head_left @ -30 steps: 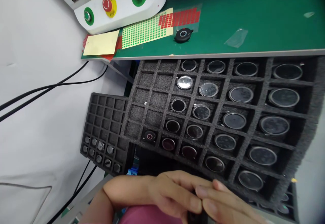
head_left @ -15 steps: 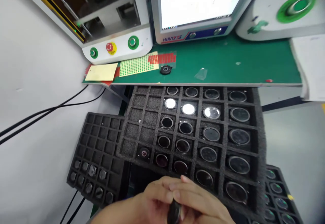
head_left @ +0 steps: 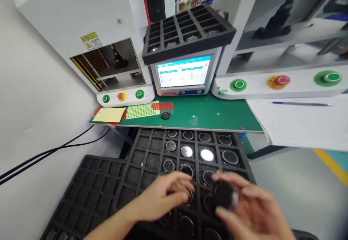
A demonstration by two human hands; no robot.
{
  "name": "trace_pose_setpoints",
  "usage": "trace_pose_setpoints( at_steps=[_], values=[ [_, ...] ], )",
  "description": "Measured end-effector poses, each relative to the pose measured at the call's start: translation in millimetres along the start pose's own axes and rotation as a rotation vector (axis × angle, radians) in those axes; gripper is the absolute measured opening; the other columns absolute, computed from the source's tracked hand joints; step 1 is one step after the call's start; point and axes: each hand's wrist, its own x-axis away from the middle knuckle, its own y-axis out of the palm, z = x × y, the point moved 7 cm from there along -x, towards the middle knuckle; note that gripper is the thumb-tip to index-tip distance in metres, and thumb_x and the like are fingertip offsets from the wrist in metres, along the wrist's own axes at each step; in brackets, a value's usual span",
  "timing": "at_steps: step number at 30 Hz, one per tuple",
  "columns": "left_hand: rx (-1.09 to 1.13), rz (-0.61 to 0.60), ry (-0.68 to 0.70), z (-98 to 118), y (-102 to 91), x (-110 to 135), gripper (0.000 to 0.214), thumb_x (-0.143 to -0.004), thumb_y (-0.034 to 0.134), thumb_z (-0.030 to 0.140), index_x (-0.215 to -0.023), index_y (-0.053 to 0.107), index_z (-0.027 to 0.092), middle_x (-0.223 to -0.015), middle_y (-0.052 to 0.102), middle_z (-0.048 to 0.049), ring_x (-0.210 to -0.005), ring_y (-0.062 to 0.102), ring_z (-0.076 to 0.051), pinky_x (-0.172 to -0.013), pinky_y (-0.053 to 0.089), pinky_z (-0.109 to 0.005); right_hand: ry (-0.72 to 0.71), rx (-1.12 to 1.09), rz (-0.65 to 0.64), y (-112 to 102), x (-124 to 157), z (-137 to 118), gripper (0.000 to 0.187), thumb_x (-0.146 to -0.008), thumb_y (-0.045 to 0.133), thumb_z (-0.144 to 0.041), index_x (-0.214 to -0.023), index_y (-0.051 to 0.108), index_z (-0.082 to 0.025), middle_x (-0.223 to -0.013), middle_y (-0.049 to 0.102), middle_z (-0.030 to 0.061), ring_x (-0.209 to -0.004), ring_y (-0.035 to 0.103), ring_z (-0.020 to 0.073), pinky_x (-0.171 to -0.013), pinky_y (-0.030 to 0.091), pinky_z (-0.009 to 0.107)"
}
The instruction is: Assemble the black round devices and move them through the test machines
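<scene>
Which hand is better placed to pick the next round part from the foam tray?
Probably the left hand: it is empty and hovers low over the foam tray, while the right hand holds a round black part.

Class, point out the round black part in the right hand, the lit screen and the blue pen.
Round black part (head_left: pixel 224 194), head view, its dark face.
Lit screen (head_left: pixel 184 71), head view, display centre.
Blue pen (head_left: pixel 300 103), head view, mid-barrel.

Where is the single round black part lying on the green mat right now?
In the head view the round black part lies on the green mat, left of centre, just right of the green dot sticker sheet and below the monitor.
</scene>
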Motion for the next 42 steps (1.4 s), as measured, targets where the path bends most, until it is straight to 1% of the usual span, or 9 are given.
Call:
trace_pose_setpoints(
  at_steps=[3,5,8,11,14,16,23,34,42],
  values=[
    [-0.661,0.318,0.264,47.1,-63.7,-46.9,0.02,-0.09,0.056,0.028,-0.083,0.07,0.017,-0.089,0.071,-0.0054,-0.088,0.064,-0.018,-0.086,0.049,-0.031,-0.063,0.025,0.235,-7.4,-57.5,30.8,0.036,-0.07,0.078,-0.012,-0.093,0.052,-0.023,-0.108,0.067,0.0057,-0.1,0.068,0.0162,-0.087,0.056,0.027],
    [-1.059,0.528,0.311,60.9,-98.1,-83.9,0.018,-0.092,0.053,0.022,-0.087,0.07,0.019,-0.093,0.071,-0.0046,-0.092,0.065,-0.018,-0.089,0.05,-0.03,-0.136,0.044,0.242,7.6,-87.1,64.4,0.04,-0.069,0.08,-0.019,-0.092,0.048,-0.022,-0.107,0.065,0.0069,-0.099,0.068,0.0177,-0.089,0.056,0.032],
    [-1.225,0.63,0.28,57.1,-133.4,-136.4,0.026,-0.085,0.062,0.018,-0.111,0.066,0.015,-0.115,0.065,-0.014,-0.115,0.057,-0.028,-0.102,0.045,-0.043,-0.352,0.238,0.205,35.0,-105.9,105.9,0.034,-0.075,0.075,-0.022,-0.092,0.047,-0.022,-0.106,0.065,0.009,-0.103,0.065,0.0188,-0.09,0.054,0.037],
    [-1.303,0.615,0.225,45.6,-151.7,-166.0,0.044,-0.079,0.071,0.02,-0.12,0.061,0.011,-0.114,0.062,-0.017,-0.114,0.057,-0.031,-0.1,0.046,-0.045,-0.539,0.438,-0.034,65.5,-98.5,130.8,0.024,-0.083,0.068,-0.024,-0.096,0.048,-0.022,-0.104,0.067,0.0104,-0.101,0.066,0.0198,-0.085,0.057,0.036],
    [-1.364,0.565,0.182,37.7,-159.6,-176.2,0.036,-0.084,0.066,0.022,-0.118,0.062,0.01,-0.105,0.063,-0.0142,-0.104,0.06,-0.027,-0.095,0.048,-0.04,-0.637,0.517,-0.249,80.7,-82.8,139.0,0.017,-0.09,0.059,-0.026,-0.102,0.048,-0.022,-0.107,0.067,0.0126,-0.106,0.066,0.0221,-0.086,0.058,0.037],
    [-1.391,0.53,0.157,35.4,-161.8,-179.9,0.032,-0.086,0.064,0.024,-0.115,0.064,0.011,-0.099,0.062,-0.0121,-0.098,0.061,-0.026,-0.091,0.049,-0.038,-0.645,0.546,-0.295,81.9,-79.2,139.7,0.016,-0.091,0.057,-0.025,-0.104,0.047,-0.021,-0.108,0.067,0.0132,-0.108,0.065,0.0231,-0.087,0.058,0.037],
    [-1.432,0.473,0.084,35.6,-160.5,-191.2,0.032,-0.086,0.064,0.026,-0.115,0.065,0.012,-0.1,0.06,-0.0107,-0.095,0.061,-0.023,-0.089,0.048,-0.035,-0.538,0.512,-0.248,77.7,-88.7,143.5,0.021,-0.09,0.059,-0.024,-0.106,0.045,-0.023,-0.109,0.066,0.0126,-0.106,0.066,0.0219,-0.086,0.058,0.037],
    [-1.445,0.436,-0.016,57.1,-159.6,-196.9,0.037,-0.08,0.072,0.026,-0.115,0.065,0.014,-0.105,0.063,-0.0099,-0.092,0.065,-0.023,-0.087,0.05,-0.034,-0.503,0.531,-0.256,82.1,-90.2,145.6,0.025,-0.086,0.058,-0.018,-0.106,0.043,-0.023,-0.109,0.064,0.0127,-0.101,0.067,0.0217,-0.081,0.059,0.035],
    [-1.464,0.35,-0.139,63.4,-164.6,-213.3,0.035,-0.072,0.079,0.028,-0.104,0.069,0.017,-0.098,0.065,-0.0068,-0.082,0.064,-0.02,-0.078,0.049,-0.03,-0.447,0.502,-0.176,75.9,-95.7,146.4,0.029,-0.086,0.06,-0.018,-0.107,0.041,-0.023,-0.108,0.064,0.0124,-0.099,0.066,0.0219,-0.08,0.059,0.035]
  ],
)
